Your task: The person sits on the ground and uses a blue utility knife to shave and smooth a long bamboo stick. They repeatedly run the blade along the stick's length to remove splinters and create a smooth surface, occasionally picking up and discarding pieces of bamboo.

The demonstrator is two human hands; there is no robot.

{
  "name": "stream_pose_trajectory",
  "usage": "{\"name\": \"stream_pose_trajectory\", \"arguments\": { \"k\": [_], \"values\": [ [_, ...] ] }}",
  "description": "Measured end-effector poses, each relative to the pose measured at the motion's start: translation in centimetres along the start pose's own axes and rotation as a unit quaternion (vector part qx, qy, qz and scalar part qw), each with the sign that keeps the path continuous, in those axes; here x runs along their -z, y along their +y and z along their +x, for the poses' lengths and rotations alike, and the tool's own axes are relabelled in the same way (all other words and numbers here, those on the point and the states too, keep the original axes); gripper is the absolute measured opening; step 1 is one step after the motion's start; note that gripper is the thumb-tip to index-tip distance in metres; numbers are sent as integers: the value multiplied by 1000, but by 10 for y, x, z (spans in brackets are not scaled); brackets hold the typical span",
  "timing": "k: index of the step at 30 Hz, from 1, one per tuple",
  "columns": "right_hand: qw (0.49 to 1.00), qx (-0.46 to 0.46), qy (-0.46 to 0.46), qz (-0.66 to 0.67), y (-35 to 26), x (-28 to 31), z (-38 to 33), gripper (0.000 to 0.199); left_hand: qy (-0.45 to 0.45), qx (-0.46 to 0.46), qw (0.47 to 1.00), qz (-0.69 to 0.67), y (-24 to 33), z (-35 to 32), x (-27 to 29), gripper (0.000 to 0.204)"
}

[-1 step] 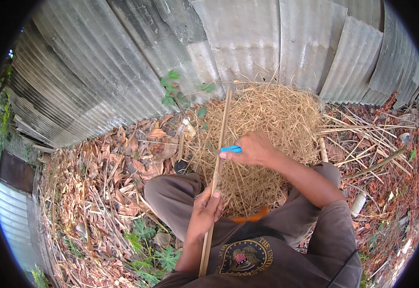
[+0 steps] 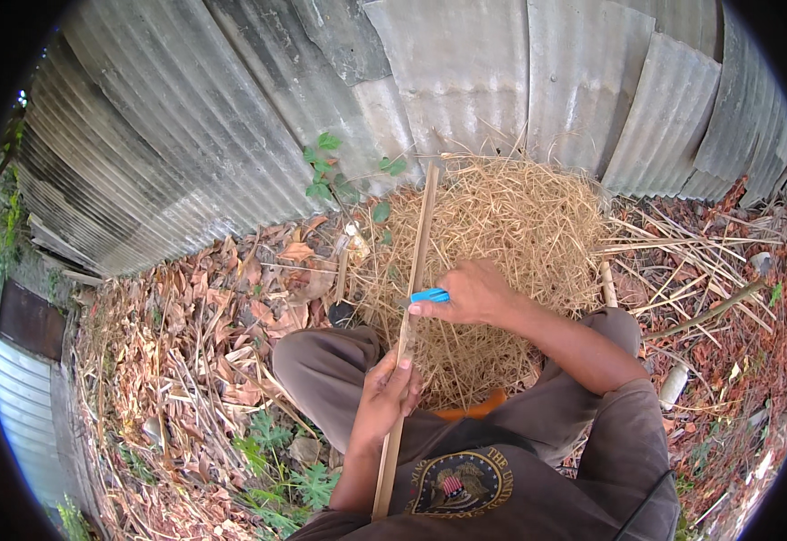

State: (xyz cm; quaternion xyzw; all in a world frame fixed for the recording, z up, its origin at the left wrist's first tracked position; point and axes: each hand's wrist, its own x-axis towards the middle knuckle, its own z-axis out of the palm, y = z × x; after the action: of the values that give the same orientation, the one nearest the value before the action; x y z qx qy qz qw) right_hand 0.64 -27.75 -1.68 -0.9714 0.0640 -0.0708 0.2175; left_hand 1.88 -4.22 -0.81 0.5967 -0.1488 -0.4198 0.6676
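A long, light-brown bamboo strip point(image 2: 424, 221) runs from my lap up and away, tilted slightly right at its far end. My left hand point(image 2: 388, 389) is closed around its lower part, just above my lap. In my right hand point(image 2: 474, 293) is a blue-handled cutter knife point(image 2: 430, 296), gripped with the thumb along the handle. Its short blade points left and meets the strip above my left hand; how deep it bites cannot be made out. Below both hands a heap of thin, pale shavings point(image 2: 524, 216) lies between my folded legs and the metal wall.
Corrugated metal sheets point(image 2: 465, 81) form a wall ahead. Dry leaves point(image 2: 222, 316) cover the ground on the left; loose sticks point(image 2: 682, 252) lie on the right. A pale cylindrical piece point(image 2: 673, 386) rests beside my right knee. Something orange point(image 2: 474, 406) shows under my legs.
My right hand and the cutter knife have slid a little down the strip, nearer to my left hand. The left hand and the strip stay almost where they were.
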Motion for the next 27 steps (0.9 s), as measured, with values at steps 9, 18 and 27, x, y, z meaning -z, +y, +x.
{"name": "stream_pose_trajectory", "arguments": {
  "k": [9,18,27],
  "values": [
    [981,-190,43,5,85,13,47,90,-13,6,996,88,-15,-10,-1,43],
    [999,27,-21,-11,-2,-15,10,86,26,-21,999,36,-3,-12,7,46],
    [963,-267,30,-18,132,27,49,89,-24,-21,990,138,-14,-27,-10,41]
  ]
}}
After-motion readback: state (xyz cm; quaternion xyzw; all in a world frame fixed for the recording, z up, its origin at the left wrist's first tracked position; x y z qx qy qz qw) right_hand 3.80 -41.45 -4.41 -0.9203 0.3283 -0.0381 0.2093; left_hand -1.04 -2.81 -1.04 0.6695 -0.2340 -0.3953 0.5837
